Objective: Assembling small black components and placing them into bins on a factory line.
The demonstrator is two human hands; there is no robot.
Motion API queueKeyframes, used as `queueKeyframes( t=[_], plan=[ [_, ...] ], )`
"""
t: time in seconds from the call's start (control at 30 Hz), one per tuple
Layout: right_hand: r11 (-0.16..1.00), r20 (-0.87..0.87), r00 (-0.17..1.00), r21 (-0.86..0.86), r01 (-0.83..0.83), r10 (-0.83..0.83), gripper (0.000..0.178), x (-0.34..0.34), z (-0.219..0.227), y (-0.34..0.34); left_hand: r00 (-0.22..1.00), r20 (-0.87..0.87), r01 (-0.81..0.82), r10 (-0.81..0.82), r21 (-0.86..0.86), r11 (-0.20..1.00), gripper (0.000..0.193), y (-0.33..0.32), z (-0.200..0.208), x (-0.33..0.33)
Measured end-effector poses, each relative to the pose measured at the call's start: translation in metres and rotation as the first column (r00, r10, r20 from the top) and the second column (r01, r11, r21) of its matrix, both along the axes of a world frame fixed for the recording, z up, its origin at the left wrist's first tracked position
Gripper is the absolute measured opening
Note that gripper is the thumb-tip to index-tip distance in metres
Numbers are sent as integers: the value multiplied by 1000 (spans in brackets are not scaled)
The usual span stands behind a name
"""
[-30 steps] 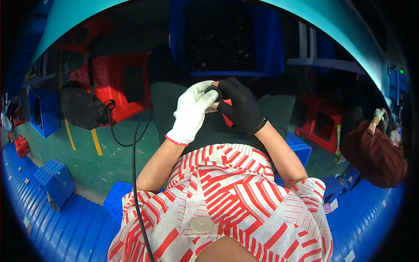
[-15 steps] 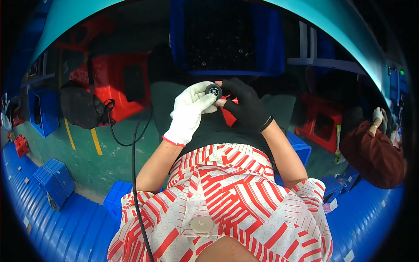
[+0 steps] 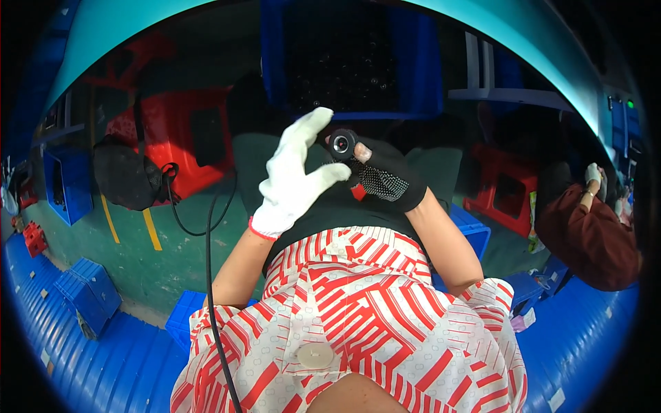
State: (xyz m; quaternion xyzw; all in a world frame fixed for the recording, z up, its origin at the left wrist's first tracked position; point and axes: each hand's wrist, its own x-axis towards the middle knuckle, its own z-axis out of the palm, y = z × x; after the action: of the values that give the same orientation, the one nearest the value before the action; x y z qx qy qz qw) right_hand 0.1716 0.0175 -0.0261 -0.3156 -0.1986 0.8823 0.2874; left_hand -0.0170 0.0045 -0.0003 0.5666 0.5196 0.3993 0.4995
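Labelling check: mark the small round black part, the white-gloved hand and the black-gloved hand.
small round black part (image 3: pixel 341 143), head view, on its round face.
left hand (image 3: pixel 295 180), head view, on the white glove's palm.
right hand (image 3: pixel 383 180), head view, on the black glove's back.

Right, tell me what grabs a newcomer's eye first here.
At centre, the white-gloved left hand is spread open beside the black-gloved right hand, which pinches a small round black part. Below them spreads a red-and-white patterned garment, and a red stool stands at upper left.
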Motion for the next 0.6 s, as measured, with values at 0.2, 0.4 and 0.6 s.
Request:
queueKeyframes(
  t=[0.2, 0.4, 0.6],
  plan=[
    [995, -266, 960, -77, 65, -83, 45, -13, -6, -14, 997, -54, 53, -56, -56, 997, 59, -2, 11, 7],
    [993, -284, 956, -113, 43, -74, 46, -11, -13, -18, 991, -123, 44, -41, 23, 999, 58, -6, 9, 7],
    [993, -320, 945, -117, 26, -62, 44, -13, -22, -19, 990, -137, 32, -28, 33, 999, 58, -8, 7, 5]
  ],
)
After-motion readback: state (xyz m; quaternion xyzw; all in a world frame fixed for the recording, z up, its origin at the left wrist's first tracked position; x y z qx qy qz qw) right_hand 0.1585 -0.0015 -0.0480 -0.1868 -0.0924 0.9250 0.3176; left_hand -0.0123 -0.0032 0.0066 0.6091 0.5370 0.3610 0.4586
